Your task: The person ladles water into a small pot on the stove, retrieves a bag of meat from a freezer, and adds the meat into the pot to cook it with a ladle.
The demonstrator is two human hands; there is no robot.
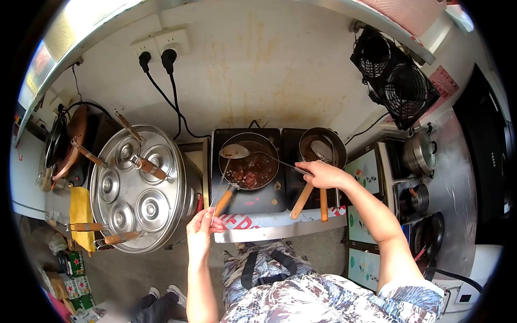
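My left hand [205,222] is closed on the thin handle of a skimmer [235,151], whose round head is over the left pan. In my right hand [318,175] is the long metal handle of a second utensil that reaches into the same pan; its far end is hard to make out. Dark sauce with reddish pieces fills the left pan [252,172], which sits on a black cooktop. Its wooden handle [225,201] points toward me, close to my left hand. Beside it, a second pan [323,144] holds a metal ladle, with wooden handles below my right hand.
A large round steel pot [141,188] with several lidded wells stands at the left. A yellow cloth [82,218] hangs beside it. Black fans [396,75] are mounted upper right, above a steel pot [420,153]. Another person's legs and shoes [175,296] show at lower left.
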